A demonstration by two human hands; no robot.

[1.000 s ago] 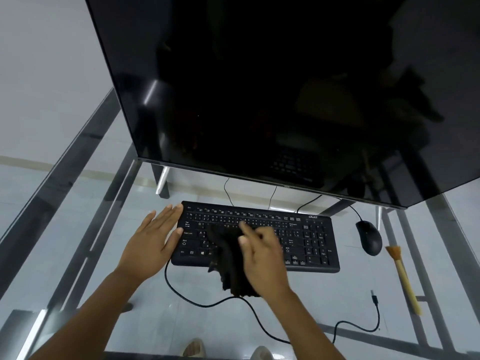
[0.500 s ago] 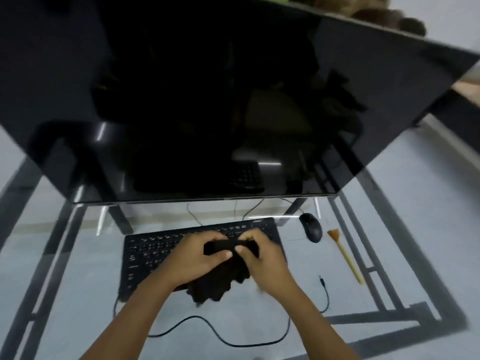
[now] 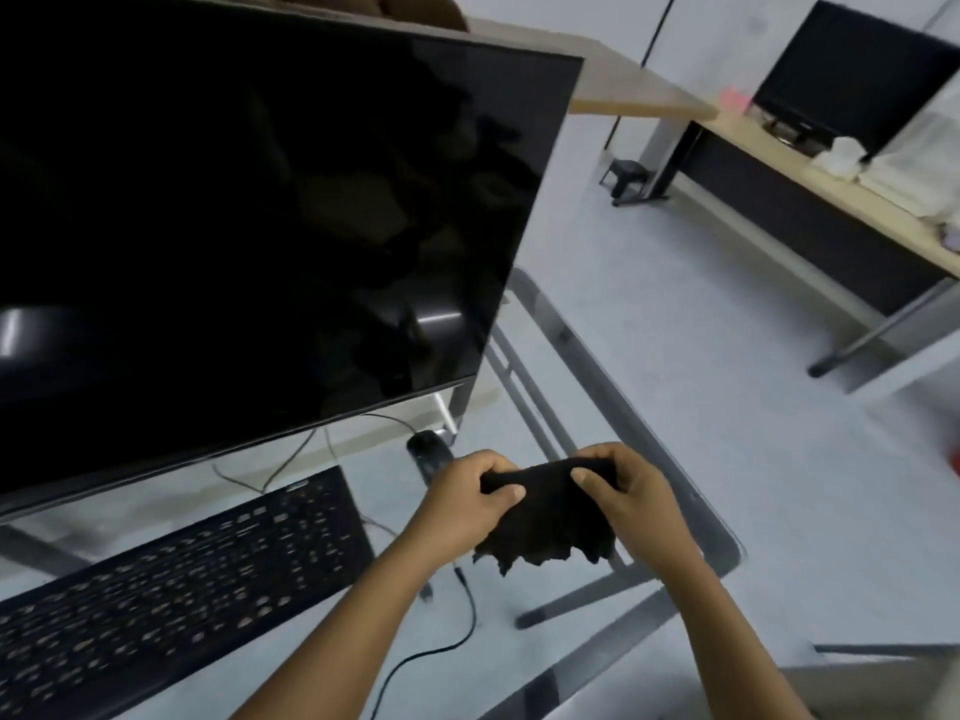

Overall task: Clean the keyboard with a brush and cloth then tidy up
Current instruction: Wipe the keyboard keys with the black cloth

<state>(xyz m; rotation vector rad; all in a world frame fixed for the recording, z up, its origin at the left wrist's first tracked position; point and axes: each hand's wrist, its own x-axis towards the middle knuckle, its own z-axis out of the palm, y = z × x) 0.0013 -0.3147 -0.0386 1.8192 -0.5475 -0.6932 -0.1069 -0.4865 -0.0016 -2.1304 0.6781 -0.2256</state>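
A dark brown cloth (image 3: pixel 548 517) hangs in the air between both hands, right of the keyboard and above the glass table's right end. My left hand (image 3: pixel 467 504) pinches its upper left edge and my right hand (image 3: pixel 631 498) grips its upper right edge. The black keyboard (image 3: pixel 171 589) lies at the lower left on the glass table (image 3: pixel 691 517), apart from both hands. The brush is hidden from view.
A large dark monitor (image 3: pixel 249 226) fills the upper left. A black mouse (image 3: pixel 428 446) sits behind my left hand. A black cable (image 3: pixel 441 646) trails over the glass. Wooden desks (image 3: pixel 831 194) with a second monitor (image 3: pixel 852 75) stand at the far right across the floor.
My left hand left the keyboard's side and took hold of the cloth. Both hands lifted the cloth off the keys and carried it right, past the keyboard's end. The view swung right.
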